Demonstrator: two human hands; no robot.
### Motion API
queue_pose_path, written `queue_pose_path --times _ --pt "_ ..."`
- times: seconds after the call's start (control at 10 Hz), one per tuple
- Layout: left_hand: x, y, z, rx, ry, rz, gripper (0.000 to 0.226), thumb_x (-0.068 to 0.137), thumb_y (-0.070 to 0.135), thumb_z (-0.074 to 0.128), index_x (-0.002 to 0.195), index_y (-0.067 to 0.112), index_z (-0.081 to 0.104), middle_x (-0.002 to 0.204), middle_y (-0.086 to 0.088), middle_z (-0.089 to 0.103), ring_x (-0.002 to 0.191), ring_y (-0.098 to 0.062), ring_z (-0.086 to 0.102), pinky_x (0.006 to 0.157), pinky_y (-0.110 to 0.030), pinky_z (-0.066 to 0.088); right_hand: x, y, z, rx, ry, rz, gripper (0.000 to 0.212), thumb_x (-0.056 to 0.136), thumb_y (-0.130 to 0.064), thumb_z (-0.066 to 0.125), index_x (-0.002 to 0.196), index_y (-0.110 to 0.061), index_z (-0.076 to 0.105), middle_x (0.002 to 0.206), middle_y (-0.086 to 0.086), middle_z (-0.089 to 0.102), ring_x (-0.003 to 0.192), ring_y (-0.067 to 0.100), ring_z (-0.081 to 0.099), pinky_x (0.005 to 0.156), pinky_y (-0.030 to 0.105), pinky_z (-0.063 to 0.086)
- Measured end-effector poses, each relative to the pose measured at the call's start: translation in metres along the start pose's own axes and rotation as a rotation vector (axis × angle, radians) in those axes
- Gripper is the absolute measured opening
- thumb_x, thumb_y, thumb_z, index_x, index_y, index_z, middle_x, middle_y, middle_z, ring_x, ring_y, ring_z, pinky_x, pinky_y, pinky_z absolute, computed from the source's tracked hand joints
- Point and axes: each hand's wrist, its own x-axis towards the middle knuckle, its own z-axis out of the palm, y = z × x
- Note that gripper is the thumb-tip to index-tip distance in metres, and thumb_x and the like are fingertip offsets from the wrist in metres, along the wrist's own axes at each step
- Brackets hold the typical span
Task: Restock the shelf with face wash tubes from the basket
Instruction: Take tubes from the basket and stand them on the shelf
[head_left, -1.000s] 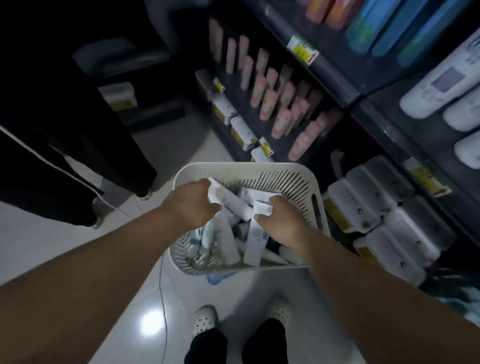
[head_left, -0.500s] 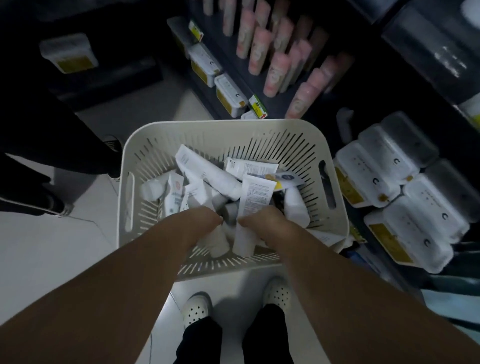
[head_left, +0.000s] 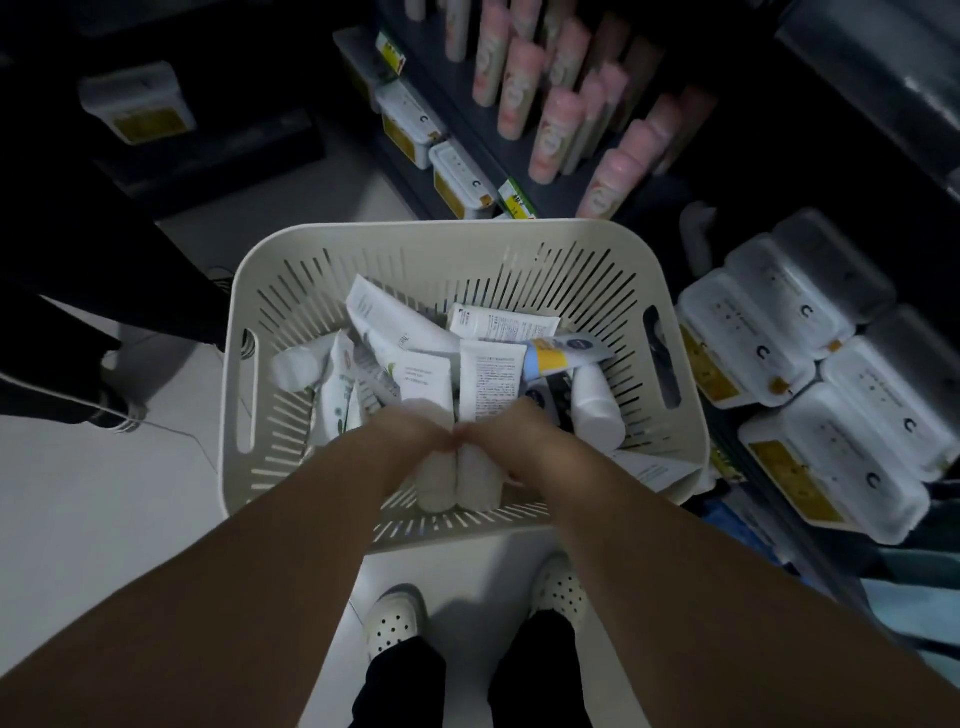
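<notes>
A cream slotted basket (head_left: 447, 244) stands on the floor before me, holding several white face wash tubes (head_left: 395, 322). My left hand (head_left: 410, 441) grips one white tube (head_left: 428, 379), and my right hand (head_left: 506, 436) grips another white tube (head_left: 488, 379) with small print on it. Both tubes stand side by side, caps down, knuckles almost touching over the basket's near side. The dark shelf (head_left: 467, 130) rises just beyond the basket.
Pink tubes (head_left: 556, 124) stand in rows on the shelf. White lidded packs (head_left: 810, 374) are stacked at the right, more (head_left: 457, 176) along the shelf foot. A person's dark trouser leg and shoe (head_left: 109, 405) stand at the left. My white clogs (head_left: 392, 618) are below.
My view has tipped down and closer over the basket. Both hands have drawn back toward me and come together, each still holding its tube.
</notes>
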Motion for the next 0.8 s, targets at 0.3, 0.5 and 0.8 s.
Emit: queue_pose_path --times 0.3,0.5,0.8 --pt "-0.032 0.016 -0.036 -0.271 -0.176 0.169 0.05 0.068 0.037 0.083 0.106 0.014 0.061 0.1 -0.003 0.068 0.087 -0.018 0.062 0.072 -0.03 0.049 -0.035 -0.025 -0.028 0.343 -0.167 0.018 0.078 0.054 -0.038 0.075 0.129 -0.026 0.053 0.119 0.004 0.064 0.106 0.025 0.062 0.093 0.043 0.051" --pt "-0.089 0.061 -0.061 -0.332 -0.254 0.319 0.06 0.058 0.046 0.083 0.11 0.023 0.063 0.091 0.002 0.074 0.092 -0.021 0.068 0.083 -0.042 0.052 -0.094 -0.067 -0.075 0.547 -0.404 -0.13 0.04 0.094 -0.031 0.054 0.128 -0.013 0.061 0.125 0.012 0.066 0.116 0.03 0.062 0.09 0.042 0.052" --pt "-0.223 0.146 -0.112 -0.261 -0.332 0.665 0.056 0.067 0.036 0.081 0.119 0.021 0.064 0.11 -0.004 0.072 0.106 -0.023 0.067 0.096 -0.046 0.049 -0.214 -0.14 -0.154 0.582 -0.433 -0.45 0.049 0.095 -0.031 0.052 0.138 -0.01 0.05 0.131 0.015 0.061 0.121 0.031 0.058 0.1 0.047 0.047"
